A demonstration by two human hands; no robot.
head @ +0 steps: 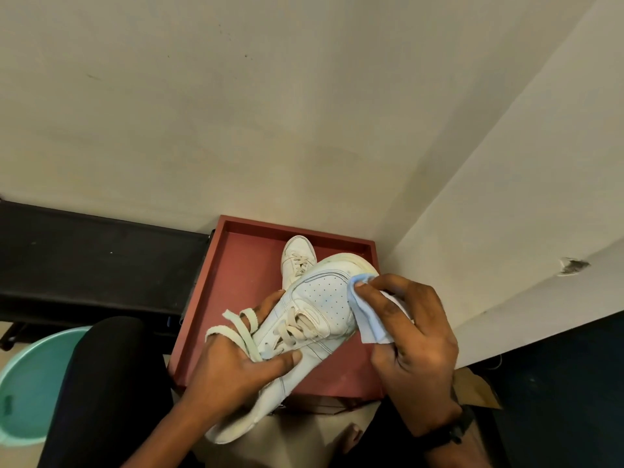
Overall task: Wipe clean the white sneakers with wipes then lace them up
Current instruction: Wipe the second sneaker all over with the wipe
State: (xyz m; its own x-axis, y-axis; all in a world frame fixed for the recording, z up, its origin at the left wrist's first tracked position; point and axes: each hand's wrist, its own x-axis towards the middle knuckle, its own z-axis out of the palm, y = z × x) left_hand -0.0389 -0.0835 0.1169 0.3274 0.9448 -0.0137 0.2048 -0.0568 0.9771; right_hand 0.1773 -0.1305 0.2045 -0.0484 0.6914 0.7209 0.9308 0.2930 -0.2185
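Now, the wipe is on the toe: the right hand has a pale blue wipe pinched under curled fingers and thumb, pressed to the front edge of the white sneaker. That sneaker is held up over the red tray, toe pointing away. The left hand is wrapped round its middle, thumb across the side, with loose laces draped over the fingers.

To do this well, I'd say short firm strokes along the yellowed rim where sole meets upper, folding to a fresh patch as it dirties. Turn the shoe with the left hand rather than chasing it.

The right wrist is cocked inward, watch showing, and the left forearm comes up from below. The other sneaker stands in the tray behind, laces in it.
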